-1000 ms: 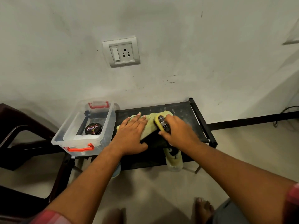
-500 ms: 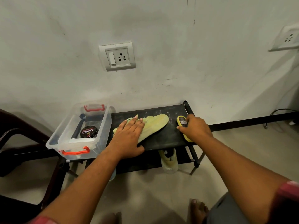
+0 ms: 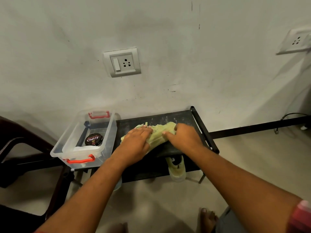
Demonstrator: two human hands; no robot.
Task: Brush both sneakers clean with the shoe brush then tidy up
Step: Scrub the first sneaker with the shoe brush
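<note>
The 2 bare forearms point(image 3: 94, 190) stretch forward and converge. The left hand point(image 3: 136, 142) lies palm down, its fingers point(image 3: 144, 130) straight and close together. Just beside it the right hand point(image 3: 184, 138) is humped, knuckles up, fingers bent downward; whatever it covers is hidden under the palm.

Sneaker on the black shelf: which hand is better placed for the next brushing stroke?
Right, probably. The left hand lies flat on the sneaker, pinning it; the right hand curls over its other end. The brush itself is hidden.
</note>
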